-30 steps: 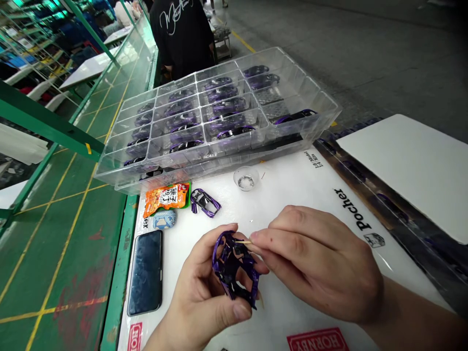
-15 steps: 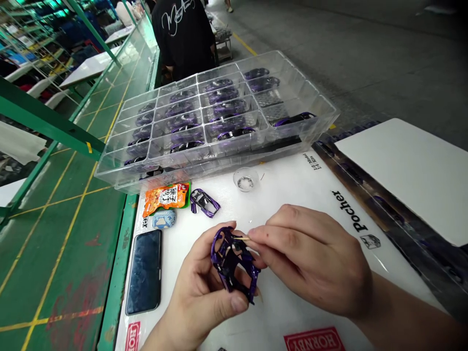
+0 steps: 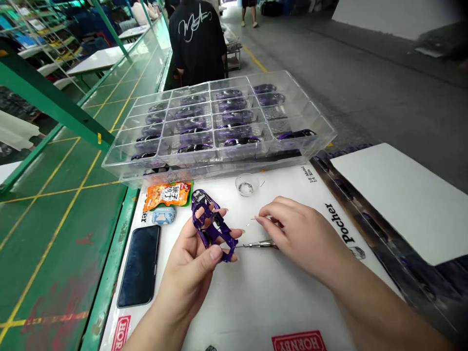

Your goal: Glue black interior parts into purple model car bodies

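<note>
My left hand (image 3: 193, 258) grips a purple car body shell (image 3: 215, 229), its hollow underside showing, with the thumb on the near edge. My right hand (image 3: 300, 234) is apart from the shell, to its right, and pinches a thin pale stick (image 3: 255, 218) whose tip points left. Under the right hand a metal screwdriver (image 3: 260, 243) lies on the white mat, its handle end hidden by the fingers. Behind the held shell lies another purple car part (image 3: 200, 196), partly covered. A small clear dish (image 3: 245, 186) with tiny pieces stands beyond the hands.
A clear compartment tray (image 3: 219, 158) of purple car bodies spans the back. At the left are an orange snack packet (image 3: 166, 195), a blue case (image 3: 163, 215) and a phone (image 3: 139, 265). A white board (image 3: 405, 195) lies at right. Beyond stands a person in black (image 3: 197, 44).
My right hand has drawn back from the shell with the stick, uncovering the screwdriver. My left hand has moved left with the shell. The camera view has shifted.
</note>
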Available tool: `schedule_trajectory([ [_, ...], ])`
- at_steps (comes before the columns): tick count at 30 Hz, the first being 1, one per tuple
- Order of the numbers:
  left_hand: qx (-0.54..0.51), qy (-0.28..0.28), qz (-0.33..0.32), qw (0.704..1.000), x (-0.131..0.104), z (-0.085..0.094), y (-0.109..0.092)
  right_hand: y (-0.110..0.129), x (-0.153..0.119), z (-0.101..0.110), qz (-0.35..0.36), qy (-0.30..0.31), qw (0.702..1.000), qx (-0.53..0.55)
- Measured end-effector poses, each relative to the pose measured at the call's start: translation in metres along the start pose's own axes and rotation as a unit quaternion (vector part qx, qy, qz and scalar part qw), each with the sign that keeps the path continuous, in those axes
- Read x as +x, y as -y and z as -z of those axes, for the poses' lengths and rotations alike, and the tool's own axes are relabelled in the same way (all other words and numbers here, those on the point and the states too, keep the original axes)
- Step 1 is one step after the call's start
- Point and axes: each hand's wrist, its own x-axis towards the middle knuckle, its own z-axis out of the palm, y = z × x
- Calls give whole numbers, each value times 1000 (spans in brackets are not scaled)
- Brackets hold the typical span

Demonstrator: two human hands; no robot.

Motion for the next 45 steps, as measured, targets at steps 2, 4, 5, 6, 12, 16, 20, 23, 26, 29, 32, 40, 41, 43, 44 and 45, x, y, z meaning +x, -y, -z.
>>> schedule_trajectory([
  [2, -10, -2, 5, 1000, 0, 2, 3, -13, 2, 0, -29, 78, 996, -44],
  [4, -24, -3, 8, 1000, -1, 3, 6, -23, 2, 2, -35, 122, 990, -62],
  [5, -32, -1, 10, 999, -1, 3, 7, -27, 2, 4, -37, 140, 987, -68],
  [6, -40, 4, 16, 999, -1, 3, 8, -30, 1, 6, -41, 160, 984, -74],
  [12, -92, 67, 55, 992, -2, -1, 2, -29, 2, 13, -36, 86, 993, -72],
  [16, -102, 128, 69, 984, -3, -2, 1, -4, 1, 12, 1, -37, 990, 135],
  [20, 12, 121, 35, 992, -3, -2, 9, 13, -6, 5, 16, -31, 954, 297],
  [23, 199, 47, -70, 976, -3, -2, 15, 14, -10, -2, -1, 10, 948, 319],
  [26, 335, 21, -185, 924, -3, -1, 18, 12, -11, -6, -37, 40, 945, 321],
  [29, 407, 7, -255, 877, -4, 0, 19, 11, -11, -7, -52, 45, 944, 323],
  [32, 440, -6, -291, 849, -5, 1, 19, 12, -10, -7, -65, 38, 941, 330],
  [40, 473, -6, -349, 809, -8, -1, 17, 11, -11, -10, -71, 18, 935, 347],
  [41, 475, -5, -346, 809, -8, -1, 16, 10, -11, -10, -72, 15, 936, 344],
  [43, 475, -3, -337, 813, -8, -1, 14, 9, -12, -9, -71, 10, 941, 331],
  [44, 473, -2, -334, 815, -7, -1, 13, 8, -13, -8, -69, 8, 944, 323],
  [45, 470, 0, -332, 818, -7, -1, 12, 8, -13, -7, -67, 6, 947, 316],
])
